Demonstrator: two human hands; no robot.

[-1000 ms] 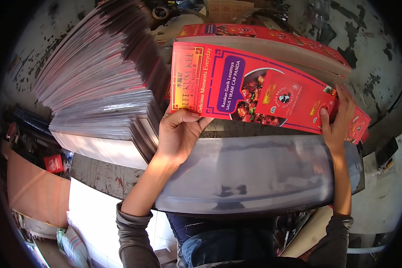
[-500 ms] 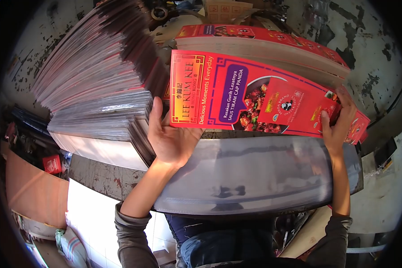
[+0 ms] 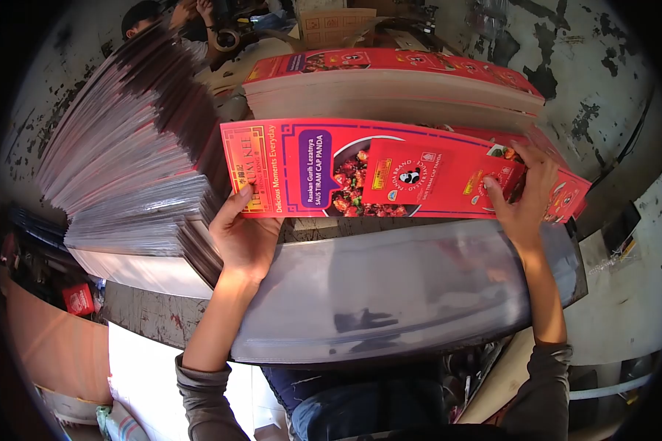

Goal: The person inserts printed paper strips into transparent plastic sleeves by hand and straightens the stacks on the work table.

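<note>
A long red printed card [image 3: 449, 173] with a food bowl and "Lee Kum Kee" lettering is held between my two hands, above a pile of clear plastic sleeves [image 3: 390, 294]. My left hand [image 3: 246, 239] pinches its lower left corner, thumb on the printed face and fingers behind. At the other end my right hand [image 3: 526, 195] grips the card, thumb on the front and the other fingers over the top edge. Just behind it stands a thick stack of similar red cards [image 3: 404, 84]. To the left of my left hand, a tall fanned pile of plastic-covered sheets [image 3: 136, 191] leans back.
A person [image 3: 143, 18] is partly visible at the far upper left, near a roll of tape [image 3: 226, 40]. Cardboard [image 3: 338, 26] lies at the back. A small red box [image 3: 78, 299] sits at the lower left, above a brown board [image 3: 59, 331].
The card has moved left and slightly down in view, and lies more level. My left thumb has come from beside its left edge onto its face. The view has also shifted a little.
</note>
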